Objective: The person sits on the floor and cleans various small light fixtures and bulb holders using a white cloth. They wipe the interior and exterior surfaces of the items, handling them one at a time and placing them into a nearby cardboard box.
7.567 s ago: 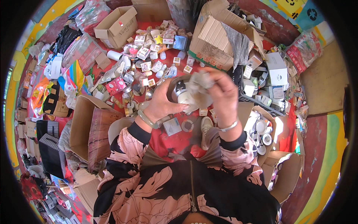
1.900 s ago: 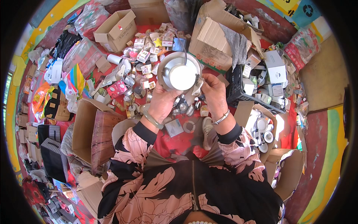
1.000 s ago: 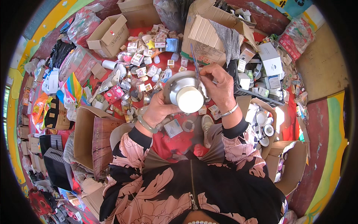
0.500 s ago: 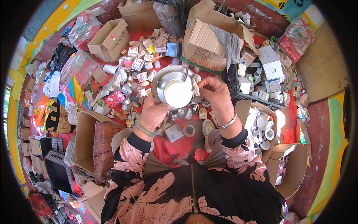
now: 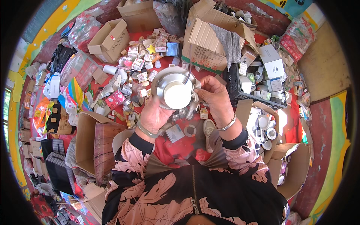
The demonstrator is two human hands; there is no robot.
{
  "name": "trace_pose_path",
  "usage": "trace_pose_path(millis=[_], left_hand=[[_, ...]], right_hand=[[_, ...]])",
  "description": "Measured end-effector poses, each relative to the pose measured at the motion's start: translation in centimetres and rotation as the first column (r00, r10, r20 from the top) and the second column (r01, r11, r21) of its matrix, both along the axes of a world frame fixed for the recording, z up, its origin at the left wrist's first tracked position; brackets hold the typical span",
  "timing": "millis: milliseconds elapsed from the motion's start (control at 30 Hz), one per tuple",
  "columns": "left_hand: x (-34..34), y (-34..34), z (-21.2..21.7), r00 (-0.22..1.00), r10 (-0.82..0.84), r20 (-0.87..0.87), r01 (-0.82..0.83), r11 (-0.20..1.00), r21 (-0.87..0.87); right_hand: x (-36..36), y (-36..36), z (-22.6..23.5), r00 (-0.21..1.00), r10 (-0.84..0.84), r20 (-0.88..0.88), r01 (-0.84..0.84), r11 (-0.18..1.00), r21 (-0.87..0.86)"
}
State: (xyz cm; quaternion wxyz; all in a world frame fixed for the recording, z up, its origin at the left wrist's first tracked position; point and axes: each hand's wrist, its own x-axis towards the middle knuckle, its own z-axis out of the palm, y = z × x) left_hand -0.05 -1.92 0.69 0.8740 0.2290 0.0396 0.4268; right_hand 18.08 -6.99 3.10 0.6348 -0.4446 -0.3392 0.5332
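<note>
Head view, the only one I have. Both hands hold a round lamp fitting (image 5: 174,92) up over the cluttered floor (image 5: 176,144), roughly centre of the picture. It is a shiny metal dish with a white disc in its middle. The left hand (image 5: 154,114) cups the dish from the near-left, fingers curled under its rim. The right hand (image 5: 214,98) closes on the right edge, its fingers pinching a bit of pale material against the rim there. A thin wire (image 5: 189,64) rises from the dish toward the far side.

What I judge could go wrong: the dish is smooth and held only at its edges, so a loosened hold could let it tip and drop among the small boxes (image 5: 144,71) below. The wire could snag on the cardboard box (image 5: 210,47) just beyond it if the fitting is swung that way. The white disc could work loose if the dish is tilted.

Hard to make out: the left fingertips are hidden behind the dish, so I cannot tell how firm that hold is. What the right fingers pinch is too small to name. Where the wire ends is lost against the box. The fisheye rim bends and darkens everything at the edges, and the person's lap (image 5: 195,187) covers the near floor.
</note>
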Motion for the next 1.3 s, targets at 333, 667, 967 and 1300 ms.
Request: trace_pose_path(millis=[333,667,967,1300], left_hand=[[-0.4,1.3,-2.1,0.998,0.042,-0.048,-0.04,0.998,0.05],[-1.3,0.4,-2.0,0.976,-0.043,-0.214,0.104,0.953,0.284],[-2.1,0.4,-1.0,0.893,-0.106,-0.438,0.28,0.892,0.356],[-2.2,0.4,-1.4,0.641,-0.043,-0.767,0.642,0.577,0.504]], right_hand=[[-0.5,0.5,-1.4,0.999,-0.031,-0.014,0.031,0.999,-0.021],[1.5,0.3,-0.5,0.997,0.071,0.014,-0.071,0.996,0.047],[1.9,-0.2,0.3,0.954,0.214,0.211,-0.214,0.977,-0.021],[1.7,0.1,-0.4,0.692,0.591,0.415,-0.551,0.804,-0.225]])
